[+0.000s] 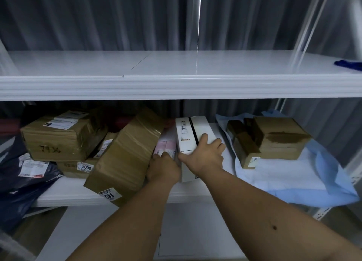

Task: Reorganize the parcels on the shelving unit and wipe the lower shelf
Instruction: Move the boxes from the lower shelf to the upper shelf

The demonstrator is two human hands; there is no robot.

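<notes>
A white box (193,131) with a black stripe stands on the lower shelf (78,192), near its middle. My right hand (205,155) grips its near top corner, thumb on the left side and fingers on top. My left hand (163,167) reaches between that box and a tilted brown taped parcel (125,159), with its fingers at a pink-and-white packet (166,148) wedged there. Whether it holds the packet is hidden. The upper shelf (176,65) is bare except for a blue cloth (349,65) at its right end.
Brown cartons (62,135) and dark plastic mail bags (21,174) are piled at the left of the lower shelf. Two brown boxes (278,137) sit on a light blue sheet (305,180) at the right. Grey curtains hang behind the unit.
</notes>
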